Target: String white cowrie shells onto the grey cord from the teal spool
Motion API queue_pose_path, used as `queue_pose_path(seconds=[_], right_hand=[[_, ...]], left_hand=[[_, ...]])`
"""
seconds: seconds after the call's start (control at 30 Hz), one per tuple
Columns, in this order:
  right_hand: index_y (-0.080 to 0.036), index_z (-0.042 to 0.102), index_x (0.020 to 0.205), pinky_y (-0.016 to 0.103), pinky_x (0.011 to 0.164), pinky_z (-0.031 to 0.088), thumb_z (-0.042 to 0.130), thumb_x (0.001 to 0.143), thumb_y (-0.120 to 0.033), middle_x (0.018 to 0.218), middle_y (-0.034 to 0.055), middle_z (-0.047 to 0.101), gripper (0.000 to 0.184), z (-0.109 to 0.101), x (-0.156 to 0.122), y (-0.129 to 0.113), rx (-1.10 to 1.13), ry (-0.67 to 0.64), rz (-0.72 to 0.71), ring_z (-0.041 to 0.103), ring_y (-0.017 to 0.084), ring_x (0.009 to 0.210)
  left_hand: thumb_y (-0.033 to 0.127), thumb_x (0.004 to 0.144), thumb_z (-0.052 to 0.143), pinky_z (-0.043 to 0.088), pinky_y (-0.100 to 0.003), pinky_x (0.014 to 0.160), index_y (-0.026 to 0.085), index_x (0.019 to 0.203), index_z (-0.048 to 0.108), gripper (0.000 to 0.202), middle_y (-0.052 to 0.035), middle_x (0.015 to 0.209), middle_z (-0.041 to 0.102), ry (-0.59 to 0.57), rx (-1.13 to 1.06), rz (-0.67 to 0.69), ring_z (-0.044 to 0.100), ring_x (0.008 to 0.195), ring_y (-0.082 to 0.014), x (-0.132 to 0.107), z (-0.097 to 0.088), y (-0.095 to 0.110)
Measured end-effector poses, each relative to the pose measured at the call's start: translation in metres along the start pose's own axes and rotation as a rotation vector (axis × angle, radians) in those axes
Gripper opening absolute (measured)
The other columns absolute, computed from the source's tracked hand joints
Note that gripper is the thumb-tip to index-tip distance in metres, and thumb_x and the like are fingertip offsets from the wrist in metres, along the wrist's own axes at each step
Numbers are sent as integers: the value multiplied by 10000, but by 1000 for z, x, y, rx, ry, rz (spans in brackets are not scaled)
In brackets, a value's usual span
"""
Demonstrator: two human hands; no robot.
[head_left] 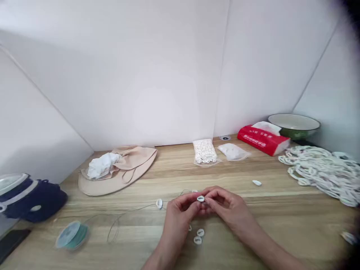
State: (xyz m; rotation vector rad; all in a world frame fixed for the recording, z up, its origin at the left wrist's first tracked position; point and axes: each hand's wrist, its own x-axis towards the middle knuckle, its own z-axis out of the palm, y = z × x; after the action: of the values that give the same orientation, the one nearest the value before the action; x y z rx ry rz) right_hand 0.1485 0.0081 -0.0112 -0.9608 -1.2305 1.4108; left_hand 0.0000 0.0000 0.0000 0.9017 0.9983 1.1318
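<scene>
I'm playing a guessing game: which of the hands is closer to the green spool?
Left. The left hand is nearer, to the right of the green spool and clearly apart from it. The right hand is farther away, beyond the left hand.

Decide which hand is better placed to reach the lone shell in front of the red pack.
Probably the right hand: it is nearer that lone shell, with the left hand farther away. Both hands are busy at another shell, though, so it might have to leave that first.

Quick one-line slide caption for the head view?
Left hand and right hand meet at a white shell above a wooden table, thread spool to the left.
</scene>
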Motion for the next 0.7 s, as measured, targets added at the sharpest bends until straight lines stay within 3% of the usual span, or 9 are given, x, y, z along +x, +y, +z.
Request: queue_pose_path(seconds=[0.7], right_hand=[[-191, 631, 760, 352, 679, 567, 658, 790, -399, 721, 22, 669, 211, -4, -2, 3, -85, -2, 45, 665, 196, 678]], left_hand=[[257, 683, 757, 575, -326, 745, 137, 941, 736, 285, -77, 834, 761, 43, 24, 3, 705, 758, -213, -1, 0, 1]])
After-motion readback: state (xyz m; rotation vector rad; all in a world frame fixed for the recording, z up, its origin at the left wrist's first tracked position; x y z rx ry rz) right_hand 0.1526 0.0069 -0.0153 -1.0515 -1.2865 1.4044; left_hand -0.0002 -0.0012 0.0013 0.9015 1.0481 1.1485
